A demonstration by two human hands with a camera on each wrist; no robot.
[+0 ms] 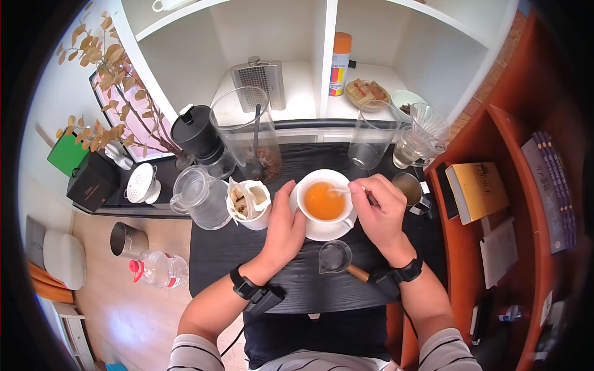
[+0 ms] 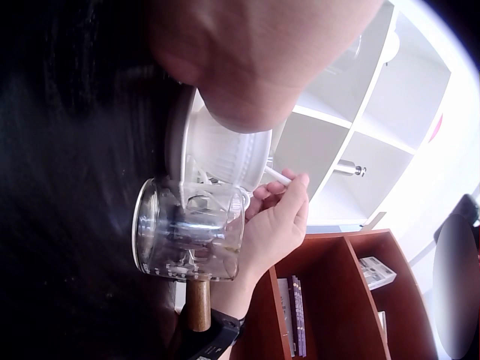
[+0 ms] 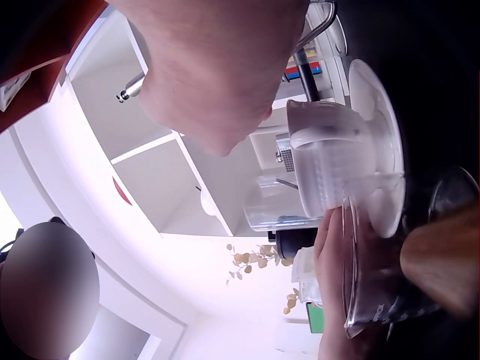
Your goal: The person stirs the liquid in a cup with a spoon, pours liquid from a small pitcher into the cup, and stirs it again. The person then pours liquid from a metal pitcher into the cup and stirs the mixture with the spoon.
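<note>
A white cup [image 1: 299, 193] of orange-brown liquid stands on a white saucer [image 1: 324, 235] in front of me. My right hand [image 1: 380, 210] pinches the handle of a white spoon [image 1: 337, 191] whose lower end dips into the liquid. In the left wrist view the spoon [image 2: 277, 175] slants up from the cup's rim to the right fingertips. My left hand [image 1: 286, 226] lies along the cup's left side, fingers extended and touching the cup and saucer. Nearer to me, between the forearms, sits a small glass pot [image 1: 334, 255] with a wooden handle [image 1: 357, 272].
Left of the cup are a white mug with a drip bag [image 1: 250, 207], a glass jug [image 1: 201, 198], a black grinder [image 1: 201, 133] and a tall glass cylinder [image 1: 244, 117]. To the right stand a glass tumbler [image 1: 373, 137], a glass dripper [image 1: 428, 127] and a metal cup [image 1: 408, 185].
</note>
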